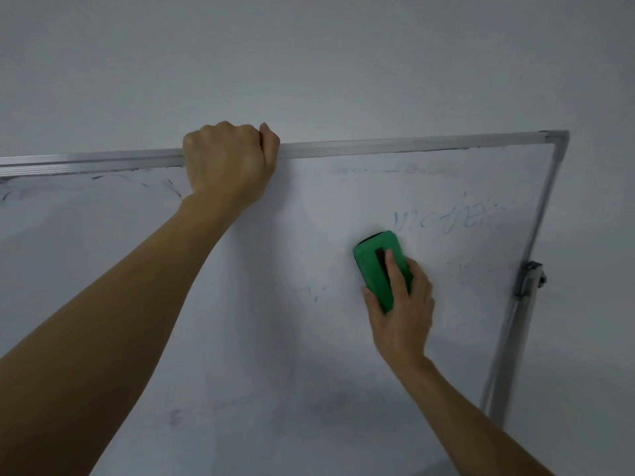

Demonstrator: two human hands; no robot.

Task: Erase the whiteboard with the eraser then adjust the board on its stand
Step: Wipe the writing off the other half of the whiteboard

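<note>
- My left grip (pixel 228 163) is closed round the top rail (pixel 395 146) of the whiteboard (pixel 275 338). The fingers curl over the far side of the rail, and my forearm runs up to it from the lower left.
- My right grip (pixel 402 304) holds the green eraser (pixel 372 269). The thumb is on its left edge, the index finger lies along the dark recess in its back, and the other fingers wrap its right edge.
- The eraser lies flat against the board face, in the right half and well below the top rail. Its upper end tilts slightly to the left.
- Faint blue writing (pixel 446 218) sits just above and to the right of the eraser. It is smeared and I cannot read it.
- Dark marker streaks (pixel 171 187) lie under the top rail, left of my left grip.
- Small blue flecks (pixel 316 293) show left of the eraser.
- A grey smudge (pixel 175 415) marks the lower left of the board.
- The right frame edge (pixel 539 218) runs down from the top corner to a metal clamp (pixel 529 278) at the side of the board.
- Below the clamp, the stand post (pixel 505 355) runs alongside the frame edge.
- A plain wall (pixel 309 63) stands behind the board.
</note>
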